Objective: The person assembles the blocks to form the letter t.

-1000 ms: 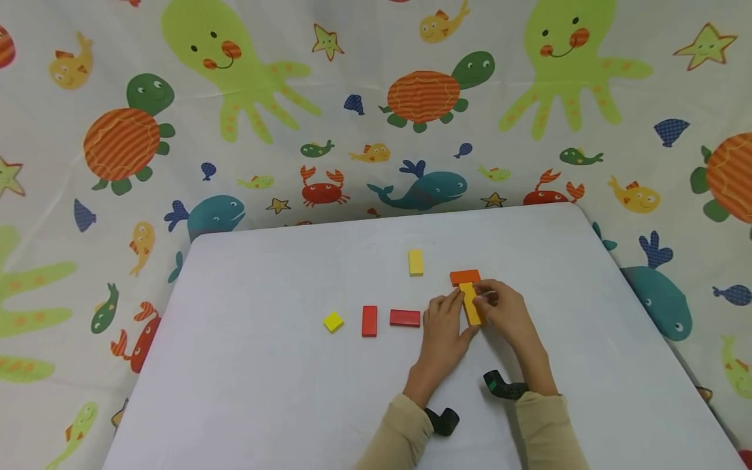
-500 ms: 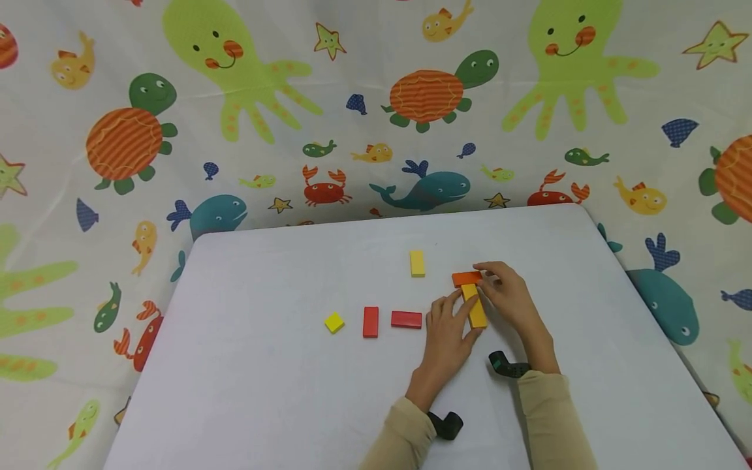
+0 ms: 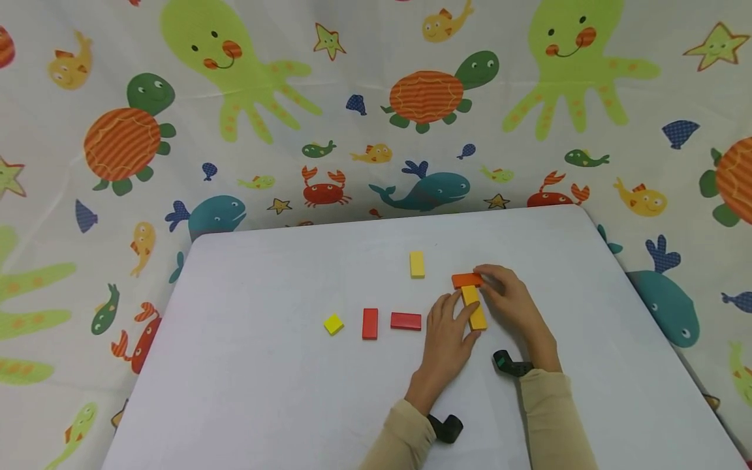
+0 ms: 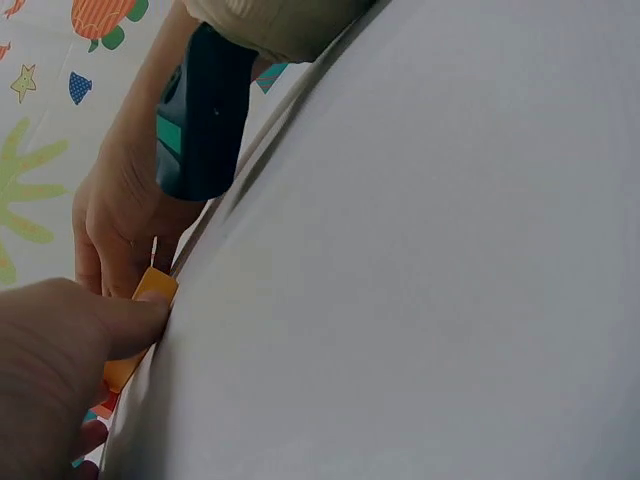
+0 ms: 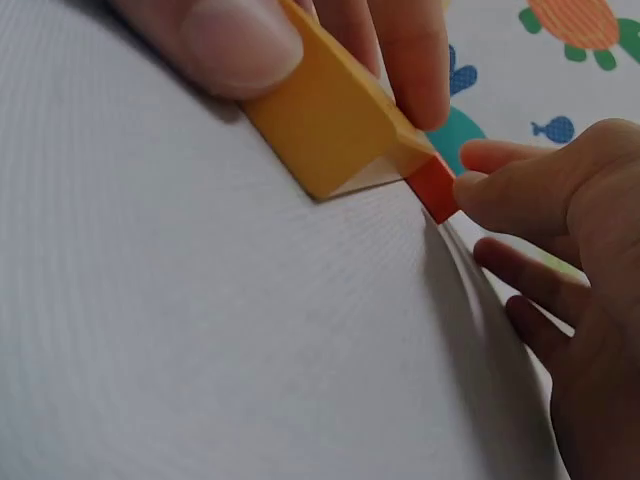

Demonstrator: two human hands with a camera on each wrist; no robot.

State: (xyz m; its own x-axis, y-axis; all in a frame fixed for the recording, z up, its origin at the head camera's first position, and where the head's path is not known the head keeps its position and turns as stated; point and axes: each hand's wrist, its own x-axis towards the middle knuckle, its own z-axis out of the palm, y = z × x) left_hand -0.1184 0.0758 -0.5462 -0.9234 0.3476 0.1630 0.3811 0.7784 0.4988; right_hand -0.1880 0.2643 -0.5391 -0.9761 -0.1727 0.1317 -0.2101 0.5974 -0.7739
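The smooth, oblong amber block (image 3: 478,318) rests on the white table (image 3: 264,365), gripped between the left hand's (image 3: 448,336) thumb and fingers. Just beyond it, the right hand (image 3: 512,297) pinches an orange slab's (image 3: 464,281) end; well left sits a square yellow tile (image 3: 333,324).

Surface finish: smooth blocks, matt cloth

Amber block (image 5: 330,120): smooth, low sheen; wood or plastic cannot be determined. Orange block (image 3: 465,281), at its twelve o'clock: smooth, same doubt. Table (image 3: 264,365): white matt covering, fine ribbed texture at close view. Backdrop (image 3: 352,59), at the table's twelve o'clock: matt printed cloth, lightly creased. Sleeves (image 3: 404,434): matt cloth. Wrist casing (image 4: 205,110): dark, smooth, plastic-looking.
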